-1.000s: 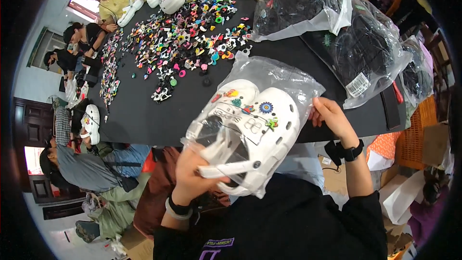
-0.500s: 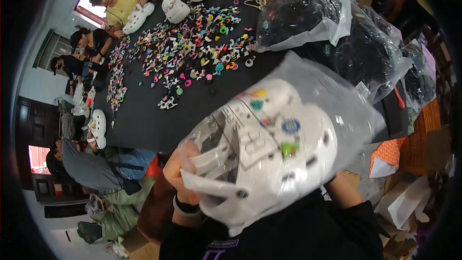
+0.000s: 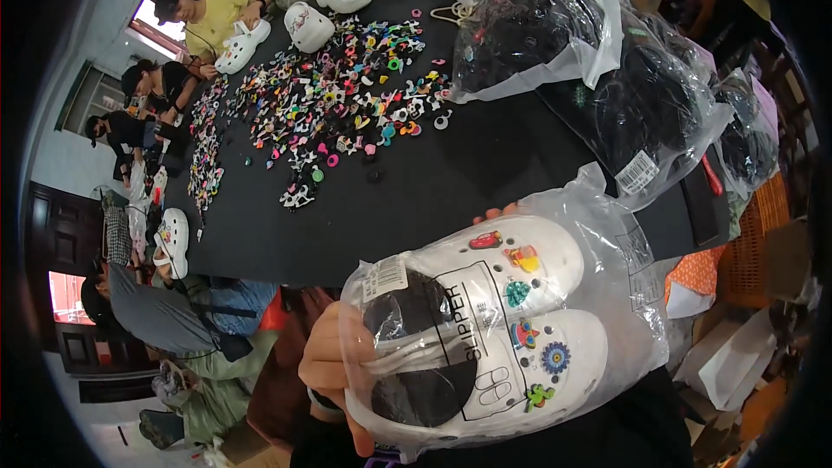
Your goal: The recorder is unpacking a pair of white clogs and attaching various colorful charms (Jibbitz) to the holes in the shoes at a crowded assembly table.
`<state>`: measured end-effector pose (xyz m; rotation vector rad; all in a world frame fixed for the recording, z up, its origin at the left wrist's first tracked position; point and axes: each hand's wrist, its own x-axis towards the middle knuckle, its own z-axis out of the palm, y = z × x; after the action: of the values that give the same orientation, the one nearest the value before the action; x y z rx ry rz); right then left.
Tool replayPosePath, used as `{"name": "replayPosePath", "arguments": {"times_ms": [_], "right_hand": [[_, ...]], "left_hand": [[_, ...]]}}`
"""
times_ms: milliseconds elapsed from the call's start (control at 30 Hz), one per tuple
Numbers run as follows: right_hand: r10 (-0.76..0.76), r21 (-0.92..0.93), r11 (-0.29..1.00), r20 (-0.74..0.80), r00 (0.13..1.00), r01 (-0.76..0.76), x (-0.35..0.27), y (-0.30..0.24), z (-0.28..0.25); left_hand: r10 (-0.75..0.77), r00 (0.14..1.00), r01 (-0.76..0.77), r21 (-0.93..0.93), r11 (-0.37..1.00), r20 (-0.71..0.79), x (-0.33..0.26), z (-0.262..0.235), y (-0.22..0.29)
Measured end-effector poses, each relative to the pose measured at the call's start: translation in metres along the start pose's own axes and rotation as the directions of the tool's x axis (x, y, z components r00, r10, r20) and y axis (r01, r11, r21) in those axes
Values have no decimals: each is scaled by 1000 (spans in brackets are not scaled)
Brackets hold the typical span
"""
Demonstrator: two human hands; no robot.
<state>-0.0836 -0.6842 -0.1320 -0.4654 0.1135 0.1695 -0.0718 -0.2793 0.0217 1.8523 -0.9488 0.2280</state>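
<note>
A pair of white clogs (image 3: 555,338) with colourful charms on the toes lies side by side inside a clear plastic bag (image 3: 637,269). My left hand (image 3: 334,355) is closed on the heel end, its thumb and fingers around the bag and straps. Beneath the bag is my right hand (image 3: 497,213); only its fingertips show past the far edge, supporting the pair. The bag covers the rest of that hand.
Many loose charms (image 3: 329,100) are spread over the black table (image 3: 286,247). Bagged black items (image 3: 537,26) stand at the far right, and white clogs (image 3: 309,28) at the back. Several people work along the left side; one in yellow (image 3: 221,22) holds a clog.
The bagged clogs have turned so that both charmed tops face up toward me, and they sit slightly lower. Right-hand fingertips now show at the far edge. The left hand keeps its hold.
</note>
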Motion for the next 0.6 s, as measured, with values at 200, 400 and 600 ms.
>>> {"name": "replayPosePath", "arguments": {"times_ms": [200, 400, 600], "right_hand": [[-75, 211, 975, -4, 997, 74, 111, -39, 15], [-138, 423, 898, 10, 990, 121, 113, -45, 5], [351, -16, 934, -128, 927, -356, 67, -23, 75]], "left_hand": [[326, 927, -360, -194, 913, -187, 55, 34, 4], [254, 955, -270, -99, 958, -155, 58, 34, 25], [260, 958, -259, 22, 966, -117, 40, 34, 15]]}}
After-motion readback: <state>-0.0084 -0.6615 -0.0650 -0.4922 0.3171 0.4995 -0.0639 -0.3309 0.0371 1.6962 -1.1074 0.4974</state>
